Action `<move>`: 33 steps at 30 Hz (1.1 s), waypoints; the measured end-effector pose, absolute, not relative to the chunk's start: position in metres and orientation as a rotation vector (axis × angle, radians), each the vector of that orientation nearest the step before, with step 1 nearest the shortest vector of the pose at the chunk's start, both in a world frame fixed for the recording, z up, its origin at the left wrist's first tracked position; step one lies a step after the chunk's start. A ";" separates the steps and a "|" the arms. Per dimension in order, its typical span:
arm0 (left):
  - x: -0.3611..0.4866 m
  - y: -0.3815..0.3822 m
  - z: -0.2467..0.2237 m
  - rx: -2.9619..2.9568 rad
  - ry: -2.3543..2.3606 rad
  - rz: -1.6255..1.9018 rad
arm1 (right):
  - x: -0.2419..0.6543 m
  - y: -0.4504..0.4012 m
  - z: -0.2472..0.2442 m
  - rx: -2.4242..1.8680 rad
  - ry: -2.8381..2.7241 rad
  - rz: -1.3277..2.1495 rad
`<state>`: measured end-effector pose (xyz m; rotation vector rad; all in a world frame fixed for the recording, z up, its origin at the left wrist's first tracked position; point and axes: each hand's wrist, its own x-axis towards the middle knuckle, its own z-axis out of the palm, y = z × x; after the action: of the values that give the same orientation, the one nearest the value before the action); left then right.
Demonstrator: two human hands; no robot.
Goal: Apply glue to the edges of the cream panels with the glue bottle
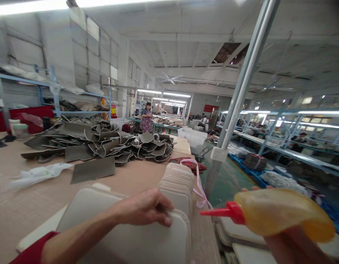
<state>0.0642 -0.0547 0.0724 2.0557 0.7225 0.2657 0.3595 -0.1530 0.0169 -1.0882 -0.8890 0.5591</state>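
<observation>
My left hand (144, 208) reaches across a pale, round-cornered flat panel (153, 240) on the table, thumb and curled fingers pinching its far edge near the corner. Behind it, a fanned row of similar pale panels (177, 183) runs away along the table's right side. My right hand (292, 244) grips a squeeze bottle (276, 211) of amber liquid, which looks like glue. The bottle lies on its side in the air, its red pointed nozzle (227, 212) aimed left toward the panel. Most of my right fingers are hidden behind the bottle.
A big heap of grey-brown curved pieces (103, 141) covers the back of the table (136, 179). A crumpled plastic bag (41, 174) lies at left. More pale panels (241, 234) sit below on the right, past a metal post (241, 77). A person (146, 117) stands farther back.
</observation>
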 end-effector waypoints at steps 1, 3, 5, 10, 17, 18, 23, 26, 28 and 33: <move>0.061 -0.048 0.074 2.061 0.670 0.214 | 0.355 -0.146 0.020 -1.092 -0.906 0.589; 0.055 -0.035 0.077 2.069 0.580 0.132 | 0.344 -0.133 0.027 -1.085 -0.946 0.652; 0.049 -0.024 0.080 2.066 0.504 0.072 | 0.332 -0.120 0.035 -1.029 -0.966 0.742; 0.042 -0.005 0.084 2.041 0.393 -0.024 | 0.296 -0.100 0.061 -0.868 -0.917 0.895; 0.048 0.005 0.089 1.996 0.200 -0.246 | 0.264 -0.091 0.076 -0.795 -1.001 0.996; 0.049 0.006 0.087 1.978 0.178 -0.258 | 0.264 -0.089 0.075 -0.775 -1.023 1.032; 0.059 0.014 0.070 1.903 -0.021 -0.362 | 0.274 -0.082 0.067 -0.675 -1.177 1.158; 0.066 0.018 0.059 1.847 -0.168 -0.417 | 0.280 -0.083 0.063 -0.583 -1.259 1.230; 0.071 0.017 0.055 1.835 -0.227 -0.424 | 0.283 -0.084 0.061 -0.573 -1.232 1.240; 0.082 0.004 0.056 1.798 -0.329 -0.451 | 0.282 -0.090 0.062 -0.536 -1.219 1.262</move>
<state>0.0815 0.0043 0.0563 1.7980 -0.3287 -0.4511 0.2821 -0.0901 0.0616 -0.5358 -1.2191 1.2616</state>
